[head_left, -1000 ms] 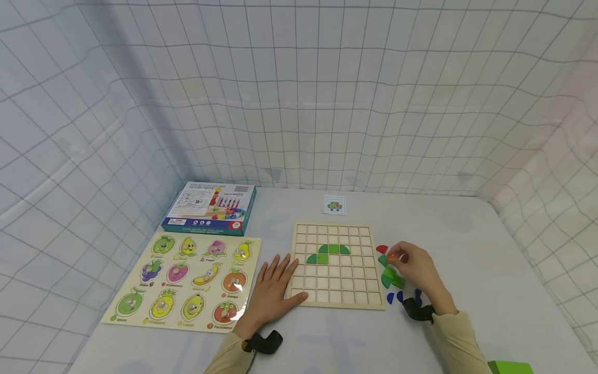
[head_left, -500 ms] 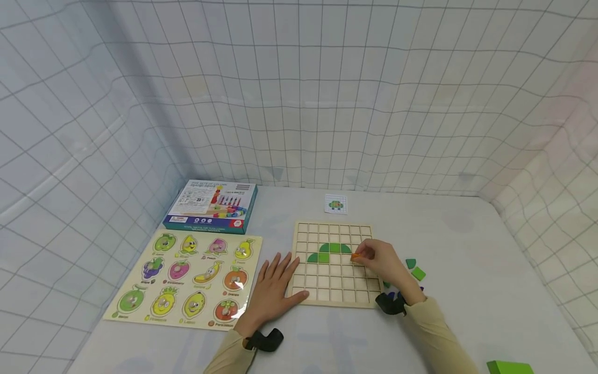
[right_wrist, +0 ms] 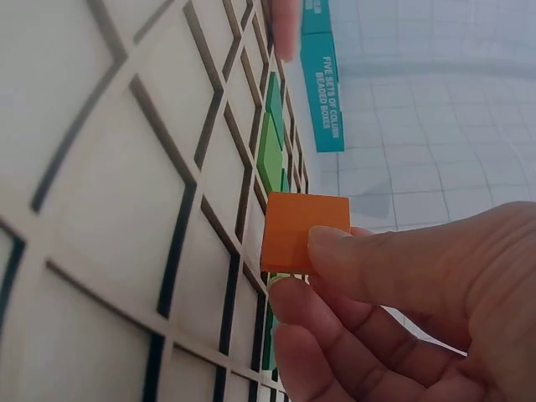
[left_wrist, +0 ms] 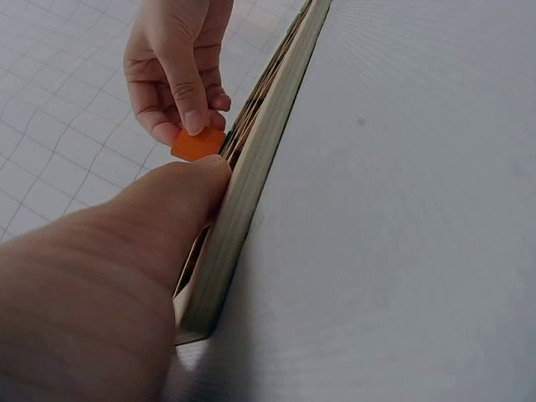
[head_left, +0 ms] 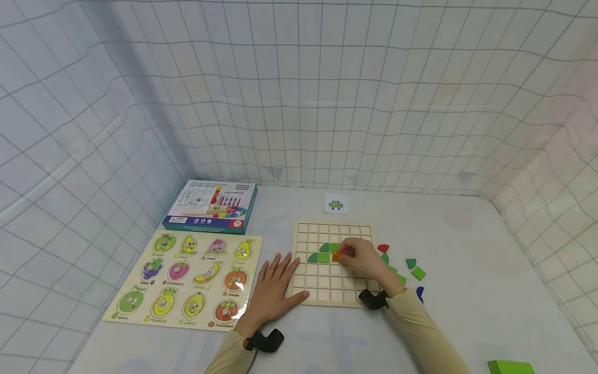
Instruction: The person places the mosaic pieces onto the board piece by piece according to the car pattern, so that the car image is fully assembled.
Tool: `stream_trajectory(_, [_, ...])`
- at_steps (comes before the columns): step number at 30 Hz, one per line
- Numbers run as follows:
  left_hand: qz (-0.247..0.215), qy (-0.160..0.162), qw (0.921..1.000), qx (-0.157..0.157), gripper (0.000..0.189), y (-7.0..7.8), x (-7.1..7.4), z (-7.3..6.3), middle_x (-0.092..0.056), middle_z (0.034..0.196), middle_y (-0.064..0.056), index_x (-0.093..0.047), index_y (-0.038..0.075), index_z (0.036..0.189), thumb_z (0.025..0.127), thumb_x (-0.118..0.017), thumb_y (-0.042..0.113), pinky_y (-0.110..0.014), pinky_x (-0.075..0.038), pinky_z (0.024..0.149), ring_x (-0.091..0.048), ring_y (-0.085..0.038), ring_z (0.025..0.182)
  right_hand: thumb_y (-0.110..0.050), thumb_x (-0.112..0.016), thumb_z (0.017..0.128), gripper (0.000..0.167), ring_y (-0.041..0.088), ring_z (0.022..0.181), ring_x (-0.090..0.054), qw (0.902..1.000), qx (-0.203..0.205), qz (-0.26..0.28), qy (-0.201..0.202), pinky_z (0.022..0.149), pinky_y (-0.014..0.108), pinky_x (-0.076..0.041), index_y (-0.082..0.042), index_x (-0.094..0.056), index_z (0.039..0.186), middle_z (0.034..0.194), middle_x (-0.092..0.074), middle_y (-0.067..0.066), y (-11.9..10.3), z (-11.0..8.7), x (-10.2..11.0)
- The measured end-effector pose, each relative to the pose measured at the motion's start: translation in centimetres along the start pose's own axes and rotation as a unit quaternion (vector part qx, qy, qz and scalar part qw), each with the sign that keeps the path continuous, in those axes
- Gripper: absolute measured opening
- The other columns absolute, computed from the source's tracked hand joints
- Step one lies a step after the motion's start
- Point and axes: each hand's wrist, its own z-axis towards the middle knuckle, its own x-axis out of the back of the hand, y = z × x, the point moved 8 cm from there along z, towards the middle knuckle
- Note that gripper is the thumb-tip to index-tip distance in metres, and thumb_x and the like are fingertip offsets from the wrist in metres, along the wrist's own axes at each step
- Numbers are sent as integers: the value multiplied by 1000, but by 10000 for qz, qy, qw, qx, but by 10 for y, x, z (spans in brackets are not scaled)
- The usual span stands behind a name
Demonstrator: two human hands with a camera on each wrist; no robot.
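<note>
My right hand [head_left: 363, 258] pinches an orange square tile [right_wrist: 293, 230] between thumb and fingers, close over the wooden grid board [head_left: 327, 297]. In the head view the tile is just right of a light green square [head_left: 323, 257] set in the board. A dark green quarter-round piece [head_left: 313, 258] lies left of that square, and more green pieces sit in the row above, partly hidden by the hand. My left hand [head_left: 272, 294] rests flat with fingers spread at the board's left edge, its thumb [left_wrist: 188, 188] on the frame in the left wrist view.
Right of the board lie a red piece [head_left: 383, 248], a green square [head_left: 418, 273], a blue piece [head_left: 420, 293] and several others. A pattern card [head_left: 336, 203] lies behind the board. On the left are a fruit puzzle [head_left: 184, 275] and a box [head_left: 210, 206]; a green block [head_left: 511, 367] is front right.
My right hand has carried the orange tile left from the loose pieces at the right to the middle of the board. The left hand has stayed in place.
</note>
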Motion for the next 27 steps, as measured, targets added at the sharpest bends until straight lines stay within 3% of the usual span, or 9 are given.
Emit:
stream_trajectory(12, [29,-18,10000,-17,82,-1,-2,0,-27,153,-8,-32,16,150,85,-56,60,-49,-5,111,-14,-30,142,-9,-72,85,8,9,71,-55,9993,-252,-275,45,67,30,-47,-15,-68,84,76,-61,-10,5,3,-4])
stream_trajectory(27, [83,-85,9999,38,82,-1,-2,-1,-27,154,-7,-32,16,150,85,-55,61,-49,-4,111,-13,-31,142,-8,-71,85,5,11,72,-54,9985,-439,-332,30,69,31,-47,-14,-70,86,81,-63,-8,5,0,-3])
